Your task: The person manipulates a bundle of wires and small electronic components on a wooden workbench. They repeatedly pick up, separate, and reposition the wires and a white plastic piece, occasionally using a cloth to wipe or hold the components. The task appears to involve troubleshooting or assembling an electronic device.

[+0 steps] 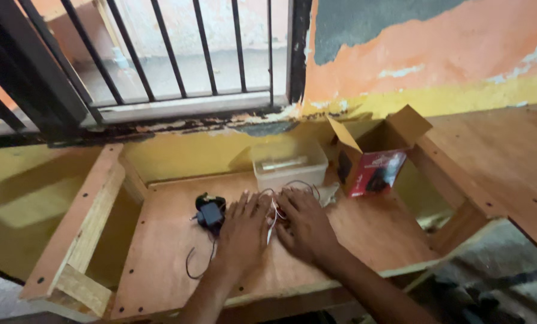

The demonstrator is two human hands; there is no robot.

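Note:
My left hand (241, 234) lies palm down on the wooden shelf (172, 252), fingers spread, just right of a small black power adapter (210, 212) whose thin black cord (192, 264) trails toward me. My right hand (304, 225) rests beside it, fingers curled over a small white and red wired thing (273, 217) that sits between the two hands. Thin dark wires (304, 185) loop out past the right fingertips. What is under the right palm is hidden.
A clear plastic tub (289, 165) stands at the back against the yellow wall. An open cardboard box with red and black print (373, 162) stands to its right. Wooden side rails (82, 222) frame the shelf. A barred window (178, 54) is above.

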